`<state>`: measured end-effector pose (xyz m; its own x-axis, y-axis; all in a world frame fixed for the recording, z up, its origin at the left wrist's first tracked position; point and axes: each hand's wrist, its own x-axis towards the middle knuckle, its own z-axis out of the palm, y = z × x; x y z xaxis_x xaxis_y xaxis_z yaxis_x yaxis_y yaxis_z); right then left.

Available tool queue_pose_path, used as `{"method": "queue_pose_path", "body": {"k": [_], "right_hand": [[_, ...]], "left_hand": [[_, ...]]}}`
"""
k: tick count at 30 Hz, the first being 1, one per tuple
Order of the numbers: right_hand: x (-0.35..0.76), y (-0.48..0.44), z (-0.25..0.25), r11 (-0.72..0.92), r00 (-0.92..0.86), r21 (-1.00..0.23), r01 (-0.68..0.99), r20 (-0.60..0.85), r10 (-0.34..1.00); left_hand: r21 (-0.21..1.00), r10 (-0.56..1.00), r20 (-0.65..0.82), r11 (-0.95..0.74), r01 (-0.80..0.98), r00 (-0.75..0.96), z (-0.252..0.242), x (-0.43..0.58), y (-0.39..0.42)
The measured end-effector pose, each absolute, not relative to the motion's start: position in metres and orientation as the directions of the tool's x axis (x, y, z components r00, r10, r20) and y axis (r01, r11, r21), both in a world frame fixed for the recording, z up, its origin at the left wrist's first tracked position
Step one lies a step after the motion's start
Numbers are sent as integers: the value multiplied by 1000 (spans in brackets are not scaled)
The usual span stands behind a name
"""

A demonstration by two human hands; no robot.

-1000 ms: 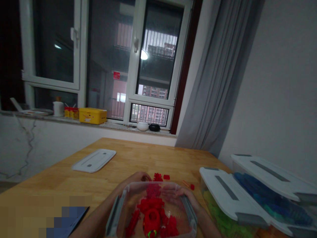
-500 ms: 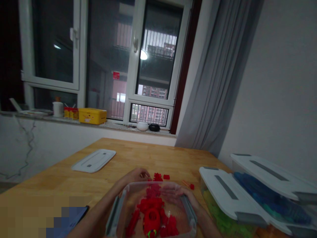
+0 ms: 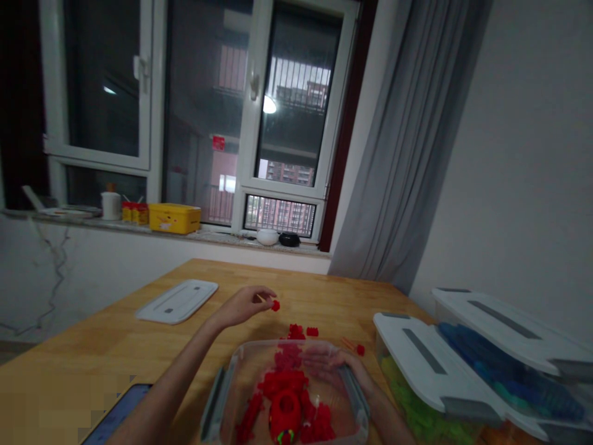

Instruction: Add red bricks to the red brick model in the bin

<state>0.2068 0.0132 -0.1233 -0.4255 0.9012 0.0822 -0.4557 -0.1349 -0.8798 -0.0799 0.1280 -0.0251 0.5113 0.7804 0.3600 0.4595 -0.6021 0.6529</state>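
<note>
Since the earlier frames the left hand (image 3: 243, 304) has lifted off the clear bin (image 3: 217, 395) and now hovers above the table (image 3: 139, 346), fingertips pinched on a small red piece (image 3: 275, 305). The right hand (image 3: 330, 363) rests at the bin's far right rim, fingers loosely together. Red pieces (image 3: 287, 405) fill the bin near the table's front edge; a few more loose red pieces (image 3: 296, 332) lie just beyond it. A white lid (image 3: 178, 300) lies toward the left edge.

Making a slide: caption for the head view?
Left hand lifts a small red plastic piece above the clear plastic bin; right hand steadies its rim.
</note>
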Motion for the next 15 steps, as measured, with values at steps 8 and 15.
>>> {"method": "queue_pose_path", "body": {"k": [8,15], "right_hand": [[205,6,-112,-164,-431,-899,-406,31,902],[203,7,-113,-68,-349,-931,-357,65,935]], "left_hand": [[577,719,379,-676,458,583,19,-70,81],[522,633,319,-739,426,706,24,-46,50]]}}
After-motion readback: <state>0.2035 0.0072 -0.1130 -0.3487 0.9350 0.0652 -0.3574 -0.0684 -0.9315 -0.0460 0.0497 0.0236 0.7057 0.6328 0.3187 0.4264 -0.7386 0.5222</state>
